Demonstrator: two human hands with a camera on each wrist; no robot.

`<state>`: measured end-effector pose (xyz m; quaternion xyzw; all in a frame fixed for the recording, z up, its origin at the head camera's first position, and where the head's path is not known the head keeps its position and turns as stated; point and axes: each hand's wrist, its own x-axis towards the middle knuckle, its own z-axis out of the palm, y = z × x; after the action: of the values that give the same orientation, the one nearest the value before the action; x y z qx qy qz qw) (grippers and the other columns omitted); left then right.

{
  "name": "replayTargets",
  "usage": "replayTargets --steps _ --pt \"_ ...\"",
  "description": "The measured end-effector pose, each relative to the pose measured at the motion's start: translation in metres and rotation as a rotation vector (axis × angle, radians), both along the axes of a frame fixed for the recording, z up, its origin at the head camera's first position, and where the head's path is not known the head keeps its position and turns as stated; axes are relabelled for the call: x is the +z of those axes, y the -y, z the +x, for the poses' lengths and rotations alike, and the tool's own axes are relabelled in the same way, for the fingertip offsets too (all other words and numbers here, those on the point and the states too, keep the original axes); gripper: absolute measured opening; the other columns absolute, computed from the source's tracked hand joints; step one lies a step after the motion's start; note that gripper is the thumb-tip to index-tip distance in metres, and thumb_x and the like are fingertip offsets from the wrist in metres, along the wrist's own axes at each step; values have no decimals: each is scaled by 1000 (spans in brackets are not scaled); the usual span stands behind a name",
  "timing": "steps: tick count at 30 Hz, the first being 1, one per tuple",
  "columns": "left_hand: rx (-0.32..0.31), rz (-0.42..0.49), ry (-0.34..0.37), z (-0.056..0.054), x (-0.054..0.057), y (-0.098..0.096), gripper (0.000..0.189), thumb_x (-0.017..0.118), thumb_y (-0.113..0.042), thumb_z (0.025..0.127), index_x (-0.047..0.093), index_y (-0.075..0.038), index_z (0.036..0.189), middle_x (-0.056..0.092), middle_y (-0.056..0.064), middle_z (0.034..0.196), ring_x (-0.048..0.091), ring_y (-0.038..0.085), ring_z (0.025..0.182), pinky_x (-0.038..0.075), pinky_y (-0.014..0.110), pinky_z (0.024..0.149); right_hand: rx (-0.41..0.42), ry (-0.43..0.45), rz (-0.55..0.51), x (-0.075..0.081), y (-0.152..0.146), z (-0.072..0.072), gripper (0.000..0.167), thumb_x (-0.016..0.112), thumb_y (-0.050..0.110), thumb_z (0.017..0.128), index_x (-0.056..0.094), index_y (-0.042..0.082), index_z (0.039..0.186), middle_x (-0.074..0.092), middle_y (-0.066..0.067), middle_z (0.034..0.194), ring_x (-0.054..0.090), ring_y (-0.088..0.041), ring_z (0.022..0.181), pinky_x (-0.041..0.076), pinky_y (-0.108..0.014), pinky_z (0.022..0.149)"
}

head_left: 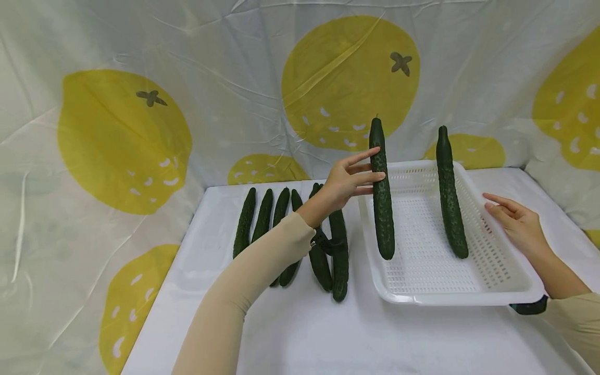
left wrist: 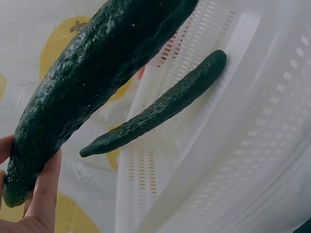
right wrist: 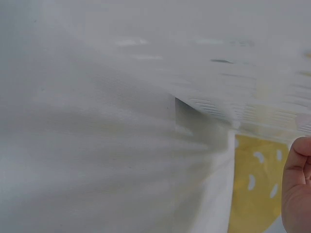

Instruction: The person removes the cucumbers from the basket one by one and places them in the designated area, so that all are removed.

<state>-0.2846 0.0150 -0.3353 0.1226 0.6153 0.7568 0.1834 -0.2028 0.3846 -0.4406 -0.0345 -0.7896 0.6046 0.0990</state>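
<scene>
My left hand [head_left: 344,182] grips a long dark green cucumber [head_left: 382,208] between thumb and fingers, over the left side of a white perforated plastic basket [head_left: 454,299]. Close up in the left wrist view, the held cucumber [left wrist: 82,73] crosses the upper left, with fingers [left wrist: 46,189] round its lower end. A second cucumber [head_left: 451,198] lies lengthwise in the basket, its narrow end reaching past the far rim. Against the basket's outer right side, my right hand [head_left: 520,224] rests with extended fingers, partly seen through the holes. The right wrist view shows part of this hand [right wrist: 299,189] beside the basket wall.
Several cucumbers [head_left: 244,224] lie side by side on the white-covered table [head_left: 300,338], left of the basket. Some are partly hidden by the left forearm. A pale curtain [head_left: 234,104] with yellow lemon prints hangs behind the table.
</scene>
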Motion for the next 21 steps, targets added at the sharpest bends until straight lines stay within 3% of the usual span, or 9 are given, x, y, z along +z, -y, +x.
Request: replayTargets --steps 21 --pt "52 -65 -34 -3 -8 55 57 72 -1 92 59 -26 142 44 19 149 59 39 119 57 44 89 0 -4 19 -2 -2 0 30 64 20 100 69 45 118 65 25 79 54 9 70 46 -8 54"
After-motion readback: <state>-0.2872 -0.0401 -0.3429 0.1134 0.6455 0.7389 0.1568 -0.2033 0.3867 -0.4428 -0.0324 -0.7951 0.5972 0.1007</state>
